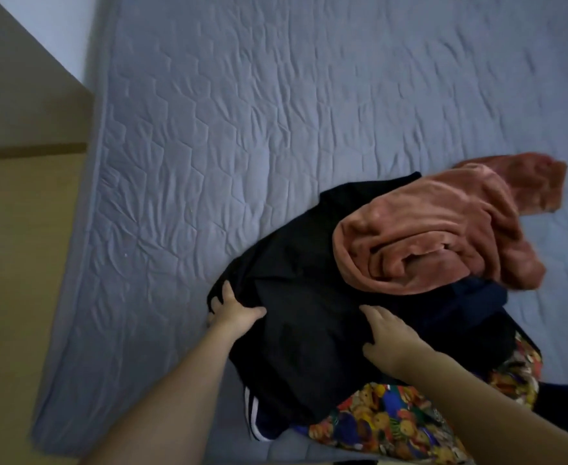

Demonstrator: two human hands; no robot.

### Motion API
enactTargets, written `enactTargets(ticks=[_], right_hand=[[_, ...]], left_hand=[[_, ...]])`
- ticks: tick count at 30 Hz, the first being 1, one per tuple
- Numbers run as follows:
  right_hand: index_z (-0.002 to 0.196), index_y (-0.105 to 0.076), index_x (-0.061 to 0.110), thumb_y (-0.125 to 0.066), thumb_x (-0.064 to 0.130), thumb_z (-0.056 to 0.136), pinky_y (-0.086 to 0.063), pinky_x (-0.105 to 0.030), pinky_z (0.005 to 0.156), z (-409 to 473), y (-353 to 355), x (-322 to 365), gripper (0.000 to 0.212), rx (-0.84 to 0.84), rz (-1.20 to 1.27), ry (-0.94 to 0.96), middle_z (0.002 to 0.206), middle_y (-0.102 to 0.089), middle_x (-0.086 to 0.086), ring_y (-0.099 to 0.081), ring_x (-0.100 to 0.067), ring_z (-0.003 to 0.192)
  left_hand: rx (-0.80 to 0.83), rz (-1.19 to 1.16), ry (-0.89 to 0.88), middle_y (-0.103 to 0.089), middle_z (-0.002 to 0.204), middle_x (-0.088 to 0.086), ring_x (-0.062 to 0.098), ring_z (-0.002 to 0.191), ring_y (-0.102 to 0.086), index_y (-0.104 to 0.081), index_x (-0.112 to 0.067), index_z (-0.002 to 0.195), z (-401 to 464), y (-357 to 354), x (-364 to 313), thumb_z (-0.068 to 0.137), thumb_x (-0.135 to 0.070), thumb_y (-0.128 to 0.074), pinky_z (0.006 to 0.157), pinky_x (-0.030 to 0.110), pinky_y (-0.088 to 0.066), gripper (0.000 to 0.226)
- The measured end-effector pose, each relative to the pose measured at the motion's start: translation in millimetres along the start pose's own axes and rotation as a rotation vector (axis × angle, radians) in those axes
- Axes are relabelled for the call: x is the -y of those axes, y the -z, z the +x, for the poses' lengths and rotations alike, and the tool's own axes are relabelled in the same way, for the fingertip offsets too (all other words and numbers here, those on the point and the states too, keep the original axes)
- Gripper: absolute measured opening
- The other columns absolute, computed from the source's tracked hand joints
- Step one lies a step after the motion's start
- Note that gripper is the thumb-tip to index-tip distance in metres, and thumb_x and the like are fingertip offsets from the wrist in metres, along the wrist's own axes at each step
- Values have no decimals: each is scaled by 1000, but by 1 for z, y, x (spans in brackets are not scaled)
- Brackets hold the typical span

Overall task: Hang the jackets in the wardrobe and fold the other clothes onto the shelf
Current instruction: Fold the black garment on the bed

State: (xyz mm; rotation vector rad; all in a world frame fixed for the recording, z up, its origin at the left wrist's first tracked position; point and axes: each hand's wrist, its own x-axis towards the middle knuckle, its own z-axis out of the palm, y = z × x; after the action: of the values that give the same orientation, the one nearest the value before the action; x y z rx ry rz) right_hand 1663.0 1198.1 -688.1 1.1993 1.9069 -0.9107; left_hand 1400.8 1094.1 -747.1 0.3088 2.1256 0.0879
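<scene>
A pile of clothes lies on the grey quilted mattress (242,129). A large black garment (302,286) covers most of the pile. A rust-coloured fleece (443,229) is heaped on top at the right. A dark navy piece (477,297) shows under the fleece. A bright multicoloured patterned cloth (393,421) sticks out at the bottom, beside a dark piece with white stripes (254,411). My left hand (232,310) grips the black garment's left edge, fingers curled into the fabric. My right hand (386,333) rests on the black garment with its fingers spread.
A tan wooden surface (17,229) runs along the mattress's left side, with a dark seam across it. A pale wall (64,28) shows at the top left. Bare mattress stretches above and left of the pile.
</scene>
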Motion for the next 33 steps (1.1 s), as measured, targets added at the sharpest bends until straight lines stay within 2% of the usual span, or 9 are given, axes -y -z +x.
enactTargets(ticks=[4,7,11,15,19,23,27,30,33], right_hand=[[151,16,27,-58,35,82,-11,-49,116,28,-28,-18,101,-78,-295,-107,158,4,-3,-6,-28,144],[149,22,24,-50,35,87,-3,-52,116,36,-35,-15,96,-163,-521,-133,157,6,-7,-2,-34,142],[150,20,24,-49,42,89,-1,-54,115,39,-34,9,94,-205,-586,-155,156,5,-10,1,-36,143],[148,-22,28,-47,39,92,-11,-53,114,44,-21,58,63,-321,-466,-138,148,-29,-11,-22,-34,137],[110,-60,20,-40,37,97,-31,-40,107,52,9,123,30,-349,-93,12,116,-65,-9,-56,-30,113],[91,-67,21,-51,36,95,-44,-30,74,39,36,198,22,-319,441,283,95,-69,-5,-63,-24,95],[84,-70,17,-57,32,91,-53,-41,81,30,75,258,21,-228,1019,427,85,-72,-3,-67,-22,85],[83,-74,23,-56,31,91,-53,-36,78,38,106,276,21,-222,1276,455,87,-74,0,-68,-16,85],[112,-67,33,-52,33,94,-51,-30,88,53,108,268,23,-74,1296,417,118,-67,1,-64,-14,105]], left_hand=[[-245,186,-133,-42,134,15,37,119,-46,-57,-17,113,19,-29,14,89,-40,-54,103,46,-38,34],[-338,-212,-180,-62,103,26,41,97,-59,-61,-1,91,18,-5,20,92,-24,-51,84,44,-47,25],[-478,-713,-137,-49,71,18,29,65,-45,-51,-10,73,5,73,19,83,-17,-52,61,40,-41,12],[-412,-1161,-53,-58,89,12,27,82,-59,-54,-15,78,-16,149,10,77,-16,-53,74,43,-51,2],[-267,-1485,61,-66,107,16,35,93,-66,-64,-9,103,-30,196,33,81,-17,-51,80,52,-55,26],[-390,-1449,225,-66,112,14,35,96,-65,-65,-8,114,-33,233,85,83,-14,-53,85,52,-54,34],[-617,-1063,373,-59,117,14,34,96,-60,-55,-3,123,-26,250,140,87,-14,-49,86,47,-53,38],[-592,-667,207,-44,131,12,34,103,-53,-39,-17,129,-31,233,151,86,-26,-57,87,52,-52,48],[-440,-448,-16,-36,139,7,28,118,-46,-33,-24,139,-31,195,143,80,-33,-67,99,47,-45,68]])
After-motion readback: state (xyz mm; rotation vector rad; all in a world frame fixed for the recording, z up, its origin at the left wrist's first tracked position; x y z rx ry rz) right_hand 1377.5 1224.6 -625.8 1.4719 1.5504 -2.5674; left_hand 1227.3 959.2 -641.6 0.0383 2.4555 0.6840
